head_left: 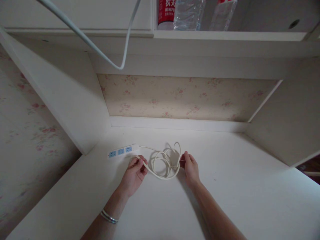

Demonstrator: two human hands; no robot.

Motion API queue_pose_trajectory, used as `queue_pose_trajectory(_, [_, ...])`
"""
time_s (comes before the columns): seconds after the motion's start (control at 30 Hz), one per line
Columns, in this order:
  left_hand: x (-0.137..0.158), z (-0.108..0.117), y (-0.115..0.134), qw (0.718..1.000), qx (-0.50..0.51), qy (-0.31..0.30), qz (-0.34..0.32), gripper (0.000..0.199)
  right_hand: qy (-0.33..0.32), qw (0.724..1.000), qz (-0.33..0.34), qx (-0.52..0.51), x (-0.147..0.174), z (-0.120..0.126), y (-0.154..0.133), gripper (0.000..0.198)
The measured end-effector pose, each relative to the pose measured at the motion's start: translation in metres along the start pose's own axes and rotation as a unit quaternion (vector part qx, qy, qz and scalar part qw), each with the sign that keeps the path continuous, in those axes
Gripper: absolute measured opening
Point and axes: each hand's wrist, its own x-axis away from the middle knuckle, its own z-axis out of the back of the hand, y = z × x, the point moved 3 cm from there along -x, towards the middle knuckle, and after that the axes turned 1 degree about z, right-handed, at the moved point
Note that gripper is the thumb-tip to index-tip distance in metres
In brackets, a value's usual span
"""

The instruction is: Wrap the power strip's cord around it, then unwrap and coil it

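Observation:
A white power strip [122, 151] with blue socket faces lies on the white desk [160, 206], left of centre. Its white cord [163, 178] runs out to the right and lies in loose loops between my hands. My left hand [135, 173], with a silver bracelet on the wrist, is closed on a length of the cord just below the strip. On the right side of the loops, my right hand [190, 166] has its fingers closed at the cord; the fingertips are partly hidden behind the hand.
White side panels [72, 96] flank the desk, and a papered wall [180, 98] closes the back. Overhead, a shelf [225, 36] holds plastic bottles [188, 15] and a red package [166, 11]. A pale cable [100, 53] hangs in a loop at upper left.

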Motion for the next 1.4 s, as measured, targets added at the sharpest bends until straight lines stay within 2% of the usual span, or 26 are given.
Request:
queue_pose_trajectory(0.17, [0.000,0.001,-0.001,1.000,-0.022,0.006,0.000,0.015,-0.005,0.995,-0.058,-0.083,0.001,-0.001,0.004,0.021])
queue_pose_trajectory(0.33, [0.001,0.002,-0.005,0.999,-0.046,0.011,0.015,0.017,-0.044,0.994,-0.059,-0.085,0.002,-0.004,0.007,0.016])
queue_pose_trajectory(0.5, [0.001,0.002,-0.005,0.999,-0.036,0.021,0.007,0.018,-0.075,0.997,0.007,0.007,0.004,-0.006,0.004,0.022])
queue_pose_trajectory(0.63, [0.000,0.004,-0.006,0.999,-0.021,0.022,0.013,0.020,-0.138,0.981,0.085,0.103,0.010,-0.012,-0.001,0.022])
queue_pose_trajectory(0.7, [0.001,0.005,-0.006,1.000,-0.017,0.020,0.015,0.019,-0.129,0.978,0.110,0.123,0.010,-0.012,0.000,0.023])
queue_pose_trajectory(0.8, [0.001,0.005,-0.006,1.000,-0.010,0.022,0.017,0.019,-0.089,0.984,0.074,0.133,0.005,-0.009,0.007,0.035])
queue_pose_trajectory(0.9, [0.002,0.003,-0.004,1.000,-0.004,0.019,0.018,0.017,-0.114,0.988,0.016,0.102,0.000,-0.009,0.015,0.049])
queue_pose_trajectory(1.13, [0.003,0.000,-0.001,1.000,-0.006,0.025,-0.009,0.019,-0.136,0.990,-0.028,0.037,0.001,-0.009,0.012,0.055])
queue_pose_trajectory(1.23, [0.002,0.000,0.002,0.999,-0.015,0.034,-0.040,0.019,-0.145,0.988,-0.028,0.054,0.004,-0.008,0.008,0.057])
queue_pose_trajectory(1.4, [0.000,-0.001,0.003,0.996,-0.031,0.036,-0.081,0.016,-0.177,0.979,0.033,0.100,0.008,-0.012,0.006,0.051])
